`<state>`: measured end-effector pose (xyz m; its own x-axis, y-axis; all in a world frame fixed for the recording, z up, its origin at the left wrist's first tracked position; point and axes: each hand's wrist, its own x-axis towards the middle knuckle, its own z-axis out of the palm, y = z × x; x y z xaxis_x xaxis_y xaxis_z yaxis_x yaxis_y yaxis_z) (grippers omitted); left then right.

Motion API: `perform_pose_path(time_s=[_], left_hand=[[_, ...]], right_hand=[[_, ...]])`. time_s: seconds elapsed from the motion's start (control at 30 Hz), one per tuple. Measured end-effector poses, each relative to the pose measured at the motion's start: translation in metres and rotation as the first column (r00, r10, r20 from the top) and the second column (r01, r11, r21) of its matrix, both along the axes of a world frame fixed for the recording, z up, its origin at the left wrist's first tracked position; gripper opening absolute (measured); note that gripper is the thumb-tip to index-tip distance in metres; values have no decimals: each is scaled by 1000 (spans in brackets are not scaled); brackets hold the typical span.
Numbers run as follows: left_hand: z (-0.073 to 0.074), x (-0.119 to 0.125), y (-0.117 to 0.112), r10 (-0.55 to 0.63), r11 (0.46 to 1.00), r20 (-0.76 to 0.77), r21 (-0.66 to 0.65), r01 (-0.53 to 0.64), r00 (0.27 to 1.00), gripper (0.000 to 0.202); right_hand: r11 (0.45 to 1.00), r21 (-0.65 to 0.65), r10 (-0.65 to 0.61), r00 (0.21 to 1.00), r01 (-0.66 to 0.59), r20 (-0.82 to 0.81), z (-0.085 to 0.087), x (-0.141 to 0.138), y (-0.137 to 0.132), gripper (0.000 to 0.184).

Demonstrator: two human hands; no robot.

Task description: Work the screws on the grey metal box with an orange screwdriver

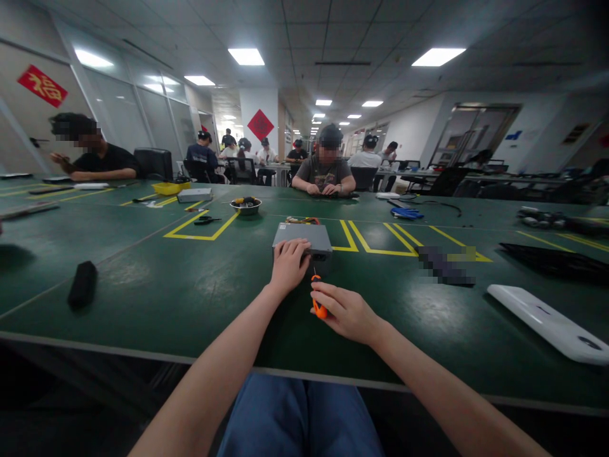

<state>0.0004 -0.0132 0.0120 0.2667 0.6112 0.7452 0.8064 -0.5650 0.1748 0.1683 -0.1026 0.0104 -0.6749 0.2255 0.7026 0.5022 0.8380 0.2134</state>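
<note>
A grey metal computer power supply (309,236) sits on the green table in front of me, a socket on its near face and coloured wires (302,220) at its far side. Over its near left edge lies my left hand (288,263), fingers on the top and thumb down by the near face. My right hand (346,310) is closed round an orange-handled screwdriver (318,304). The screwdriver's thin shaft points up toward the near face of the power supply. A small gap seems to separate its tip from the case.
On the green table (190,317) are a black block (82,284), a metal bowl of tools (246,205), a yellow tray (171,188), blue cable (406,213), a white casing (547,322) and a flat black panel (556,261). A person (326,166) sits opposite.
</note>
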Motion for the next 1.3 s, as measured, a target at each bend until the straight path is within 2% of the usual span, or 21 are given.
perform_pose_path(time_s=[0.13, 0.37, 0.6, 0.9, 1.2, 1.3], left_hand=[[1, 0, 0, 1, 1000, -7, 5, -1, 1000, 25], [1, 0, -1, 6, 1000, -13, -9, -6, 1000, 26], [0, 0, -1, 0, 1000, -14, -10, 0, 1000, 26], [0, 0, 0, 6, 1000, -19, -6, -6, 1000, 25], [-1, -1, 1, 2, 1000, -18, 5, -2, 1000, 24], [-1, -1, 1, 6, 1000, -16, 8, -6, 1000, 24]], right_hand=[[995, 103, 16, 998, -10, -56, 6, 12, -2, 36], [989, 140, -23, 987, 46, -160, 13, 26, -2, 34], [988, 127, -66, 986, 86, -152, 10, 28, 1, 35], [984, 160, -55, 988, 77, -142, 11, 28, 1, 35], [983, 160, -86, 996, 90, -31, 11, 29, -1, 27], [987, 148, -71, 997, 66, 29, 13, 31, -2, 30]])
